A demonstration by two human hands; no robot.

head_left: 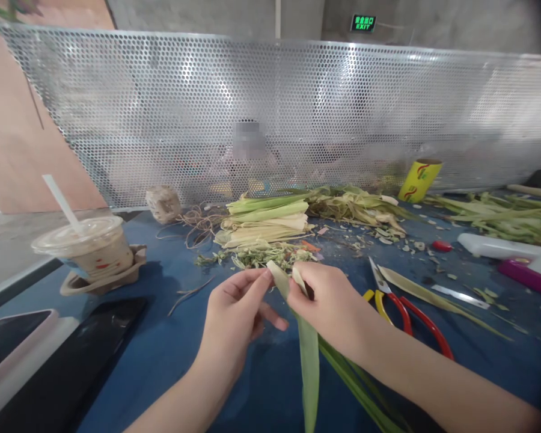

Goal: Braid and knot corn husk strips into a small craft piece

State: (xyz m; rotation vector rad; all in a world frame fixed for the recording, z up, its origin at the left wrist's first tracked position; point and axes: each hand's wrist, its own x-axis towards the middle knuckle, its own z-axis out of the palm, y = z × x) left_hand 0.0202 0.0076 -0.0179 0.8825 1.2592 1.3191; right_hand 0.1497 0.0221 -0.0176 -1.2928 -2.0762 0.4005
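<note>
The person holds a green leaf strip [309,361] in both hands, above the middle of the blue worktop [162,373]. The left hand [234,307] pinches the strip near its pale upper end between thumb and forefinger, with other fingers partly curled. The right hand [327,294], its fingers bent in, grips the strip just beside it; a pale tip shows by the knuckles, and the rest hangs below toward the lower edge of view. More green leaves [349,385] lie under the right forearm. To the right, scissors [399,310] with red and yellow handles rest with their blades slightly apart, near a dry husk [437,299] and a small white-bladed tool [461,296]. Beyond the hands, a stack of trimmed leaves [270,213] stands behind a heap of small green scraps [256,255], with tangled twine [202,222] to its left. A lidded cup [90,246] with a straw sits in a cardboard holder [137,267] at left, near a black flat object [76,361]. A perforated metal screen [162,120] closes the far side.
</note>
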